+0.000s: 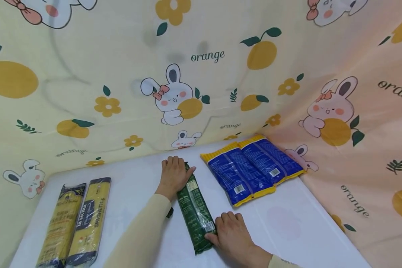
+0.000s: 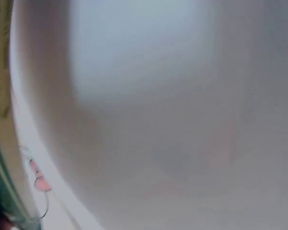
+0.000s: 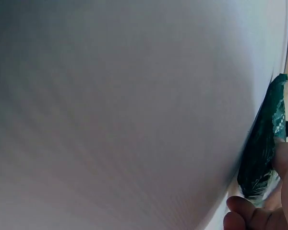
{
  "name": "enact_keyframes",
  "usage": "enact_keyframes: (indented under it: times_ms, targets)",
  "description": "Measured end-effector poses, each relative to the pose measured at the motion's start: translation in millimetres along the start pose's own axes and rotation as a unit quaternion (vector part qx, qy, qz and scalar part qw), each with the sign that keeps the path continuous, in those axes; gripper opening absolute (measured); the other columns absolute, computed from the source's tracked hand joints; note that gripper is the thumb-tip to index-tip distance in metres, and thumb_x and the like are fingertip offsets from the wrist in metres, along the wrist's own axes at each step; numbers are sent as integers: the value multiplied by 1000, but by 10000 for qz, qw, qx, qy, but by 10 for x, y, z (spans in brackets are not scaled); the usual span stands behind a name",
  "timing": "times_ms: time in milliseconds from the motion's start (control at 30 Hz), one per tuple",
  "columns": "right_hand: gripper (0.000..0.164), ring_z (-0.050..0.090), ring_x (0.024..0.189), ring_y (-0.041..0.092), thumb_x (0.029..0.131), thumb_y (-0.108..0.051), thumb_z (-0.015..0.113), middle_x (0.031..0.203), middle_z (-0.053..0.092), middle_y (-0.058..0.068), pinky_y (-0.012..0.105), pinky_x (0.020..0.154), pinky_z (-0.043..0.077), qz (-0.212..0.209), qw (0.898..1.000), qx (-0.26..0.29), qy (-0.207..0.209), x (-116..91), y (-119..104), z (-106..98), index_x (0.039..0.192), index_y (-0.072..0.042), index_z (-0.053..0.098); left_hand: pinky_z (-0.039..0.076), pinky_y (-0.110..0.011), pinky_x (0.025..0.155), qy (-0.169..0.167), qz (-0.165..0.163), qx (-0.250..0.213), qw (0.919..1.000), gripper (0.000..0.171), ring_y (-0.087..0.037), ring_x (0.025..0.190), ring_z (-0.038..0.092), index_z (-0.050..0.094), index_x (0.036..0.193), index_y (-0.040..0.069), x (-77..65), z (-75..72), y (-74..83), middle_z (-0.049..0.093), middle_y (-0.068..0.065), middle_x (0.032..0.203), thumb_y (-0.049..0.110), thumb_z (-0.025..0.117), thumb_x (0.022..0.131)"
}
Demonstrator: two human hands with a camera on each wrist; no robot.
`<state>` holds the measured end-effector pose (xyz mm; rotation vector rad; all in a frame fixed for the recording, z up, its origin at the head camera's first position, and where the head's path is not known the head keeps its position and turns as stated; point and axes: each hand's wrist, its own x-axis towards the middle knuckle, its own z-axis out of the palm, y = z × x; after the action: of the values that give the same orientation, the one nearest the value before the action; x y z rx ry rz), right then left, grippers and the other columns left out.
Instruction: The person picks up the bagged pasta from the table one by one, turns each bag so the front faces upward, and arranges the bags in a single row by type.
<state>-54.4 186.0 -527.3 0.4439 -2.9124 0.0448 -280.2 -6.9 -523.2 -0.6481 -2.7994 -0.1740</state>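
Observation:
A long green plastic packet (image 1: 195, 214), shaped like a spaghetti pack, lies at a slant on the white table, its barcode near the lower end. My left hand (image 1: 175, 176) grips its far end, thumb along the right edge. At the near end my right hand (image 1: 232, 234) holds the right edge, its thumb on top and its fingers bent beside it. In the right wrist view the thumb (image 3: 284, 160) presses the dark green packet (image 3: 261, 148). The left wrist view is mostly blurred table, and the left fingers' undersides are hidden.
Two yellow spaghetti packs, one plain-gold (image 1: 61, 227) and one with blue labels (image 1: 89, 223), lie side by side at the left. Two blue bags with yellow edges (image 1: 232, 175) lie at the back right. A printed cloth (image 1: 120, 74) hangs behind the table (image 1: 281, 223).

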Motion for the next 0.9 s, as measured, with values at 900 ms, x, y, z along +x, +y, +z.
enact_keyframes:
  times_ms: [900]
  targets:
    - [42, 47, 74, 21, 75, -32, 92, 76, 49, -1, 34, 68, 34, -121, 9837, 362, 1756, 373, -96, -78, 84, -11, 56, 34, -51, 78, 2304, -584, 260, 9710, 45, -40, 97, 45, 62, 97, -2, -96, -1237, 194, 54, -21, 103, 41, 53, 108]
